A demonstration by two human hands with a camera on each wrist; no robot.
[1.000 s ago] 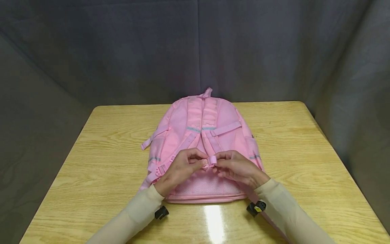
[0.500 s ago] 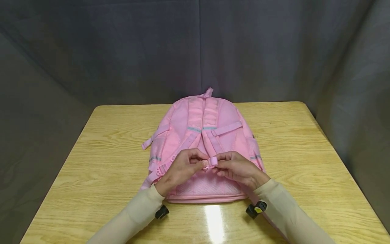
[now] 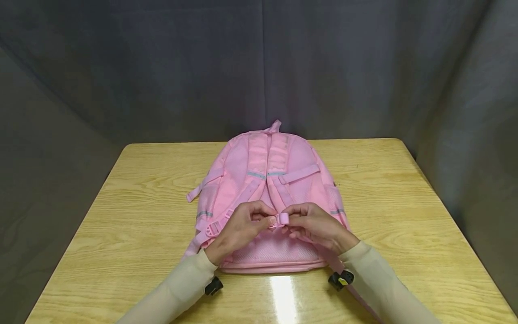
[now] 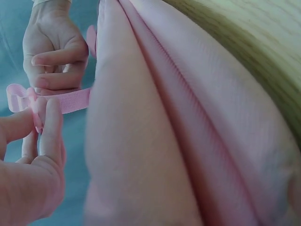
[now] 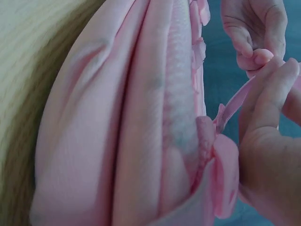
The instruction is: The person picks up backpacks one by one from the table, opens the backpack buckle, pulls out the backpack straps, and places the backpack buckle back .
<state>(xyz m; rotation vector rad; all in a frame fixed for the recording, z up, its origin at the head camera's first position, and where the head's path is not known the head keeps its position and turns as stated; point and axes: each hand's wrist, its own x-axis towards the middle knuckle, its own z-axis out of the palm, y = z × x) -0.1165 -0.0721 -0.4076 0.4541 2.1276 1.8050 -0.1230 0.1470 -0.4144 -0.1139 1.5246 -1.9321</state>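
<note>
A pink backpack (image 3: 259,252) lies on the table with its shoulder straps facing up. Over its lower middle, both hands meet at a small pink plastic buckle (image 4: 38,113). My left hand (image 3: 238,227) pinches the buckle between thumb and fingers. From the other side, my right hand (image 3: 317,227) holds the pink webbing strap (image 5: 237,99) with its fingertips right beside the buckle. A short loop of webbing (image 3: 284,218) stands up from the buckle. In the head view, fingers hide much of the buckle.
A second pink strap adjuster (image 3: 213,228) rests near the bag's lower left. Another loose strap end (image 3: 194,193) sticks out at its left side. The wooden table (image 3: 133,216) extends around the bag, with a dark curtain (image 3: 194,72) behind.
The webbing loop at the buckle looks shorter and flatter. My right fingertips have shifted slightly left toward the buckle; the left hand keeps its pinch. The head view has tilted slightly.
</note>
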